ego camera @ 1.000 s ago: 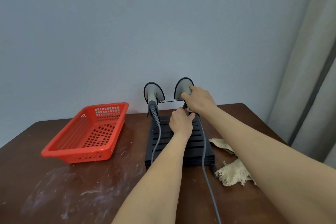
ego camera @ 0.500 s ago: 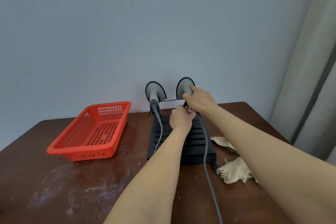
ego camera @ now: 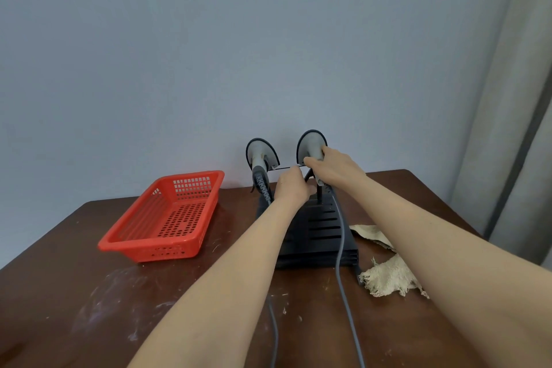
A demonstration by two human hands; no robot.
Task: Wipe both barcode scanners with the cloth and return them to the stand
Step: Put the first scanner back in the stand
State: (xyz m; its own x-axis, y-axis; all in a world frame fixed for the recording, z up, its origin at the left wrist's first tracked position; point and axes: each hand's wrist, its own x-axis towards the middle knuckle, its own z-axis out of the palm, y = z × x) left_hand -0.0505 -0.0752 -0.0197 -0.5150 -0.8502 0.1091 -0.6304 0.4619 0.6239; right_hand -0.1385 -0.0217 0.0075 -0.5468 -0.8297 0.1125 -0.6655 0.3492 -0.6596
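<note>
Two grey barcode scanners stand upright at the back of a black slotted stand [ego camera: 324,236]. The left scanner [ego camera: 260,155] sits in its holder with a coiled cable hanging down. My right hand [ego camera: 331,169] grips the neck of the right scanner [ego camera: 310,143], which is raised a little above the stand. My left hand [ego camera: 291,187] is between the two scanners at the stand's thin crossbar; its fingers are curled, and what they hold is hidden. A frayed beige cloth [ego camera: 388,275] lies on the table right of the stand.
A red perforated plastic basket [ego camera: 167,218] sits left of the stand on the brown table [ego camera: 74,293]. Two grey cables [ego camera: 343,287] run from the scanners toward me. A grey wall is right behind the stand, with a curtain [ego camera: 513,128] at the right.
The right scanner has risen slightly in my right hand. My left hand slid up toward the crossbar. The view has shifted a little.
</note>
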